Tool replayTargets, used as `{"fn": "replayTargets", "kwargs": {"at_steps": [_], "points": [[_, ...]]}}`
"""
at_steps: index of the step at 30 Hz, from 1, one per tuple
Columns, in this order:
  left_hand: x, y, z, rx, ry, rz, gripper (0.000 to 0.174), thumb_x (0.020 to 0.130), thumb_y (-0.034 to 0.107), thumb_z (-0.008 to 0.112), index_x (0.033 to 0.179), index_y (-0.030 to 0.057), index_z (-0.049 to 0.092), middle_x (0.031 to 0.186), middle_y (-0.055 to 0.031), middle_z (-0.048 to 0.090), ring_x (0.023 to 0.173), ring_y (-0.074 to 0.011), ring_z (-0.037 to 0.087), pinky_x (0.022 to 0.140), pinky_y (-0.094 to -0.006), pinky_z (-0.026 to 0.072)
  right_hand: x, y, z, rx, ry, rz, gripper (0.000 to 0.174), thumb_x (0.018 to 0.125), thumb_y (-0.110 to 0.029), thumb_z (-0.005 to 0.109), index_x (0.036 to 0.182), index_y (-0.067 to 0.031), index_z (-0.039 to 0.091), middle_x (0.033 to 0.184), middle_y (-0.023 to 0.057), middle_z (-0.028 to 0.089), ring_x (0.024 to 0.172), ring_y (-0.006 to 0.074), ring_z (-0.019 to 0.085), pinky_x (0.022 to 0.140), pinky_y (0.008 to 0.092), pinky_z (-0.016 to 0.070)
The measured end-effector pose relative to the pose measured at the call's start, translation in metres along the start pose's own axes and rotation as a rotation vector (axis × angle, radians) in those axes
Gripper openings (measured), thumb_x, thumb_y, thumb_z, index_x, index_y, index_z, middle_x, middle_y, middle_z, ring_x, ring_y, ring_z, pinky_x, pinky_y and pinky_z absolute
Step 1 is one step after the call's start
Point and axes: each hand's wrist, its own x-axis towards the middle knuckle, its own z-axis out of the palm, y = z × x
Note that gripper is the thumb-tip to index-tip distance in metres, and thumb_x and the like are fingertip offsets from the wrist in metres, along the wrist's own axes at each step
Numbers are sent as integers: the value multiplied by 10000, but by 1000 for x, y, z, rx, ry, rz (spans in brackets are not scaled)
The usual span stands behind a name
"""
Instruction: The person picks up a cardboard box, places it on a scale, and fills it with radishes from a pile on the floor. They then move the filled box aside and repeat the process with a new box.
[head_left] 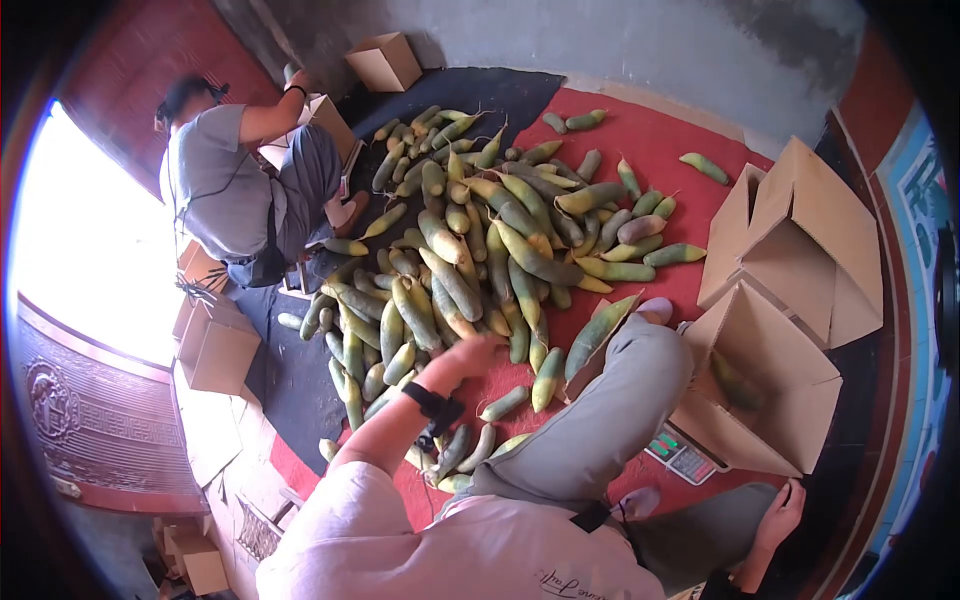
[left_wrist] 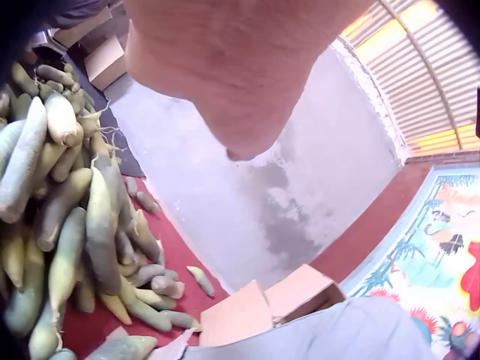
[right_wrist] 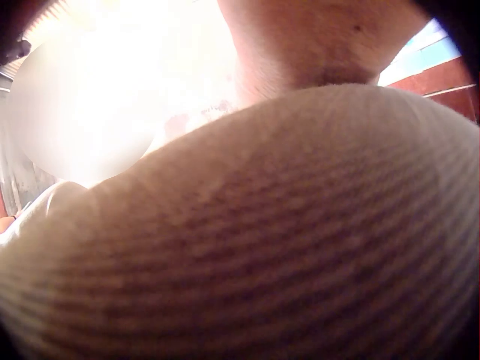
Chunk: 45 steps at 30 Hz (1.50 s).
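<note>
A large heap of green radishes [head_left: 480, 230] covers the cloth in front of me. My left hand [head_left: 468, 360], blurred in the head view, reaches over the near edge of the heap with no radish visible in it. Only the wrist and heel of that hand [left_wrist: 232, 82] show in the left wrist view; its fingers are hidden. My right hand [head_left: 782, 512] rests on my bent right knee, close to the lower corner of an open cardboard box [head_left: 790, 400]. A radish [head_left: 737, 382] lies inside this box. Trouser fabric [right_wrist: 262, 225] fills most of the right wrist view.
A digital scale [head_left: 685, 458] shows at the box's lower left edge. More boxes [head_left: 810, 230] stand at the right. Another person [head_left: 225, 170] sits at the left, one raised hand over a box. Loose radishes [head_left: 704, 167] lie on the red cloth [head_left: 640, 130].
</note>
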Motion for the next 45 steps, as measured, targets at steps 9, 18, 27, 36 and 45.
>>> {"fn": "replayTargets", "kwargs": {"at_steps": [9, 18, 27, 36, 45], "points": [[20, -104, 179, 108, 17, 115, 400, 797, 381, 535, 1090, 113, 588, 1053, -127, 604, 949, -282, 588, 835, -368, 464, -12, 8, -7, -13, 17, 25, 149, 868, -79, 463, 941, 28, 536, 874, 192, 533, 828, 370, 527, 731, 414, 420], [-29, -144, 182, 681, -83, 139, 203, 750, 238, 576, 777, 70, 687, 848, -77, 670, 758, -223, 654, 626, -334, 531, -9, 10, -3, 0, 33, -26, 147, 870, -81, 465, 937, 28, 538, 871, 190, 535, 833, 367, 528, 735, 407, 425], [-99, -186, 211, 732, -75, 169, 220, 825, 183, 474, 850, 70, 661, 852, -99, 655, 786, -269, 647, 632, -362, 529, -8, 7, -2, -74, 2, -77, 173, 877, -106, 459, 953, 18, 553, 908, 171, 558, 855, 343, 550, 753, 385, 436], [-94, -273, 311, -78, 63, -394, 399, 773, 351, 552, 1044, 61, 591, 1055, -169, 603, 968, -331, 581, 837, -395, 458, -6, 5, -5, -155, -39, -72, 179, 876, -104, 458, 968, 13, 558, 934, 162, 569, 876, 336, 557, 768, 378, 442], [-117, -159, 174, -338, 322, -784, 470, 726, 253, 567, 1153, 62, 526, 1089, -216, 559, 1030, -351, 537, 889, -395, 432, -2, 11, -5, -212, -87, -62, 213, 879, -153, 468, 989, -2, 570, 979, 141, 591, 910, 308, 565, 798, 353, 440]]}}
